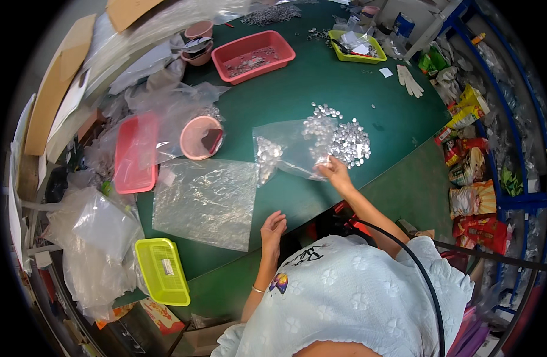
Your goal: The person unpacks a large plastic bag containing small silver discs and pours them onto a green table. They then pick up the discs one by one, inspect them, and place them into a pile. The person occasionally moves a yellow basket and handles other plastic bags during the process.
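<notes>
My right hand [336, 171] pinches the near edge of a clear plastic bag [294, 143] that lies on the green table. Inside the bag's left end sits a cluster of small silvery oval pieces [267, 156]. A loose heap of the same shiny pieces [351, 143] spreads just beyond my right hand, and some of them show through or beside the bag's right end. My left hand [273, 230] is held over the table's front edge with its fingers loosely bent and nothing visible in them. To its left lies a flat clear plastic bag [205, 202].
A pink bowl [193, 140] and a red tray [136, 154] stand at the left, with a yellow-green basket [163, 271] nearer. Farther back are a red bin [282, 50], a yellow-green tray [369, 58] and a white glove [409, 81]. Blue shelving [520, 205] borders the right side.
</notes>
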Demonstrator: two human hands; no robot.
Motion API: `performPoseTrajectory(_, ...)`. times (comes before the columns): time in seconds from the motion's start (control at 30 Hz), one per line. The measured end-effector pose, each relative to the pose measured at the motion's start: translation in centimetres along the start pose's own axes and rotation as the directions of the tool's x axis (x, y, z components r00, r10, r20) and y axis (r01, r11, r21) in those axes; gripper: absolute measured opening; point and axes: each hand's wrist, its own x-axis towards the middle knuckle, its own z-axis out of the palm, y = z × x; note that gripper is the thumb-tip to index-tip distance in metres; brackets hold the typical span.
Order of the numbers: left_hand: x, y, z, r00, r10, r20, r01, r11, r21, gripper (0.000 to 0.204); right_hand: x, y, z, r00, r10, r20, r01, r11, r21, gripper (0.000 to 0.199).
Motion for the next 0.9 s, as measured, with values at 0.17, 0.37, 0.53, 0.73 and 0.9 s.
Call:
performPoseTrajectory(0.17, 2.7, -0.4, 7.2, 0.979, 0.188, -0.085, -0.184, 0.981, 0.055, 0.057, 2.3, -2.2, -1.7, 0.985, -0.007, 0.172, 0.015, 0.999, -0.045, 0.013)
performPoseTrajectory(0.37, 6.0, -3.2, 17.2, 0.898, 0.351, -0.265, -0.303, 0.93, 0.206, 0.087, 3.8, -4.0, -3.7, 0.866, -0.043, 0.499, 0.112, 0.988, -0.109, 0.014)
performPoseTrajectory(0.53, 9.0, -5.1, 21.8, 0.884, 0.285, -0.369, -0.241, 0.957, 0.163, 0.067, 6.4, -3.1, -8.2, 0.742, -0.144, 0.655, 0.34, 0.923, -0.182, 0.012)
performPoseTrajectory(0.73, 12.3, -5.9, 24.0, 0.716, 0.658, -0.234, -0.178, 0.496, 0.85, 0.051, 9.5, 1.0, -13.8, 0.855, -0.274, 0.441, 0.452, 0.81, -0.373, 0.011)
performPoseTrajectory(0.9, 15.9, -5.7, 23.5, 0.705, 0.694, -0.146, -0.134, 0.332, 0.934, 0.055, 13.9, 1.3, -17.9, 0.884, -0.438, 0.163, 0.439, 0.658, -0.612, 0.024)
